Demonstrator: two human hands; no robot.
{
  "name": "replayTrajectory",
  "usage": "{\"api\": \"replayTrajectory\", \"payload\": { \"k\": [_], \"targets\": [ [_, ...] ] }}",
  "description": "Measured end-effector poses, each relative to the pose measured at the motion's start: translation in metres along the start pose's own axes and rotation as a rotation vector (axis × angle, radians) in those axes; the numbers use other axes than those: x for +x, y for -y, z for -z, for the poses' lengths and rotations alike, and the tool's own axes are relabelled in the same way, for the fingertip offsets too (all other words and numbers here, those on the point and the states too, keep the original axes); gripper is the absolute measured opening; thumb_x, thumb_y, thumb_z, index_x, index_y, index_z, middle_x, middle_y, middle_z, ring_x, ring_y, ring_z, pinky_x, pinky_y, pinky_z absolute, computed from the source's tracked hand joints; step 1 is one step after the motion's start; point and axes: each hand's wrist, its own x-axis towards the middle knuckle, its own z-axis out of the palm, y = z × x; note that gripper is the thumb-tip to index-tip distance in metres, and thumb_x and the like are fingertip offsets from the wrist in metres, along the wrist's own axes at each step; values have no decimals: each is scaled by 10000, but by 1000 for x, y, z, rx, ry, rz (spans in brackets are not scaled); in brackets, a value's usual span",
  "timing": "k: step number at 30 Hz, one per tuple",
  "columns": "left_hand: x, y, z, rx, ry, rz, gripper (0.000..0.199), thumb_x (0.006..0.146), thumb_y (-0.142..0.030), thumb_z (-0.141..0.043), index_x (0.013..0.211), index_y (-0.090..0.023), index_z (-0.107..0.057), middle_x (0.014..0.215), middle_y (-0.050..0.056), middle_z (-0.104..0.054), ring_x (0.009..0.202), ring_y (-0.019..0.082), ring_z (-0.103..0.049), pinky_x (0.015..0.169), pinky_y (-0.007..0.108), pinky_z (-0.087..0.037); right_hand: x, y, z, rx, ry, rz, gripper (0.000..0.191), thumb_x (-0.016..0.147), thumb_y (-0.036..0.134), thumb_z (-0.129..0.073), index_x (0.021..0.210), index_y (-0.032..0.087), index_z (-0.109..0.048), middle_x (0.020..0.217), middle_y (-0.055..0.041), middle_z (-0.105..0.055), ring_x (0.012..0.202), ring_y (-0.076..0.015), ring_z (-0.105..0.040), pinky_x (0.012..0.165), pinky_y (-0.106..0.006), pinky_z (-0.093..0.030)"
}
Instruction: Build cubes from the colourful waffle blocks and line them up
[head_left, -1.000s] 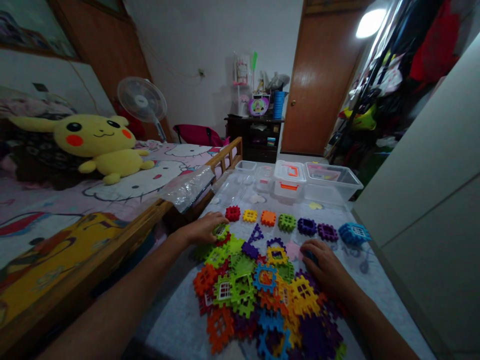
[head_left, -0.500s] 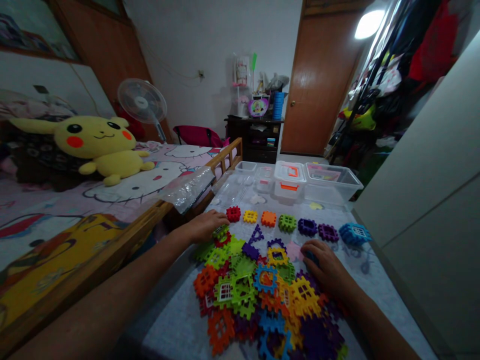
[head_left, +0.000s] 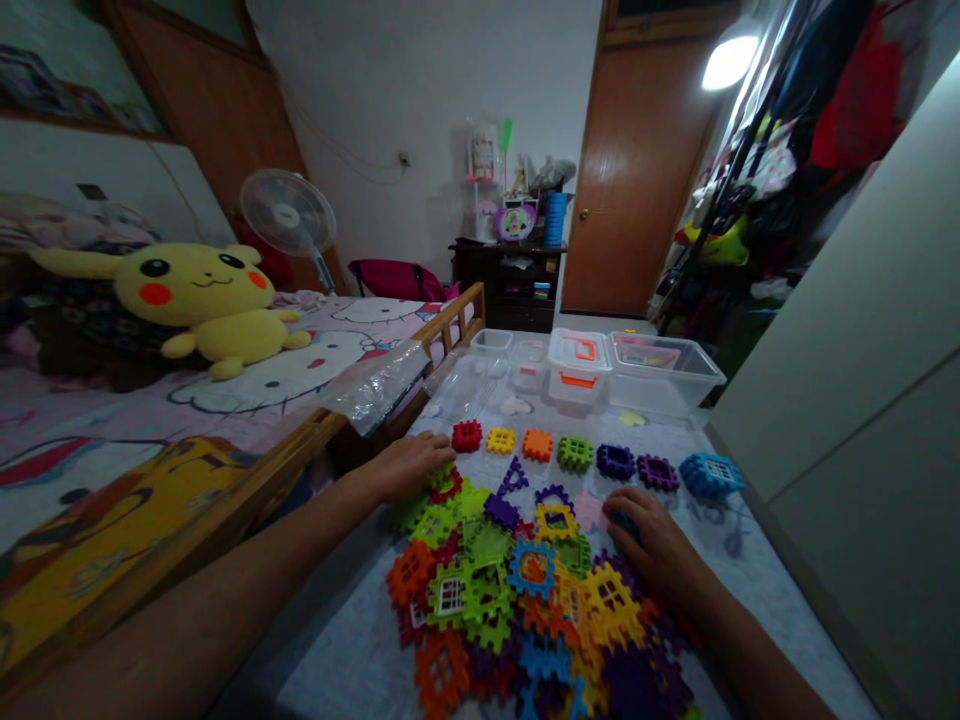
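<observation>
My left hand [head_left: 412, 466] lies palm down at the left edge of a heap of toothed plastic building tiles [head_left: 487, 590]. Its fingers stretch over green tiles [head_left: 435, 522], with the tips near a stack of red tiles [head_left: 467, 436]. Curled at the heap's right side, my right hand [head_left: 651, 532] grips a dark blue tile [head_left: 625, 521], mostly hidden by the fingers. The heap mixes green, orange, yellow, blue, purple and red tiles. Between the hands lie a purple triangular frame [head_left: 514, 476] and a yellow square frame [head_left: 556, 520].
Past the heap runs a row of stacks: yellow [head_left: 500, 440], orange [head_left: 538, 445], green [head_left: 575, 454], purple [head_left: 615, 461] and blue [head_left: 711, 475]. Clear plastic boxes [head_left: 664, 385] stand behind, one lidded box [head_left: 576, 375] with orange clips. A wooden bed rail [head_left: 300, 445] borders the left.
My left hand has shifted slightly and now covers more of the green tile by its fingers. My right hand stays nearly in place with the blue tile. The view has tilted slightly.
</observation>
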Motion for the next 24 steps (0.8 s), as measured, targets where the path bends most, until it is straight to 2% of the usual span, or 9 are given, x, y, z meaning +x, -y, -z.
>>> {"api": "replayTrajectory", "payload": {
  "k": [2,7,10,14,19,24],
  "targets": [
    [-3,5,1,36,-6,18,478,631,-126,-605,1093,-246,-573,1139,65,-590,1066,252,-546,924,340,-426,0,1,0,-3,4,-4,183,866,228,-478,969,205,-628,1075,-97,-615,1007,-248,-563,906,-418,-460],
    [5,23,1,71,-35,275,439,624,-226,-627,1059,-200,-574,1095,84,-595,1041,256,-568,879,328,-455,0,4,2,-8,11,-22,180,862,224,-483,957,195,-633,1073,-104,-615,1011,-252,-564,915,-423,-458],
    [17,31,-1,79,-6,361,379,624,-272,-634,993,-195,-596,1071,85,-608,1007,254,-586,841,316,-468,1,3,2,-15,25,-21,184,856,216,-483,957,194,-636,1078,-106,-617,1012,-255,-567,917,-426,-457],
    [32,41,-2,51,50,363,364,603,-296,-659,949,-190,-619,1030,71,-641,958,243,-608,814,291,-476,1,4,3,-8,25,-23,190,858,217,-478,963,196,-635,1087,-105,-617,1017,-252,-566,918,-418,-455],
    [39,53,-2,19,113,348,493,527,-331,-733,988,-193,-624,1062,54,-654,978,236,-605,826,263,-473,0,5,3,5,33,-36,188,857,218,-480,960,199,-636,1070,-96,-621,1016,-249,-563,916,-419,-449],
    [37,53,-4,6,113,339,380,571,-305,-671,932,-191,-642,1039,51,-656,953,233,-607,812,264,-472,0,5,3,4,33,-35,188,863,219,-472,958,202,-633,1066,-94,-623,1015,-247,-564,920,-419,-443]
  ]
}}
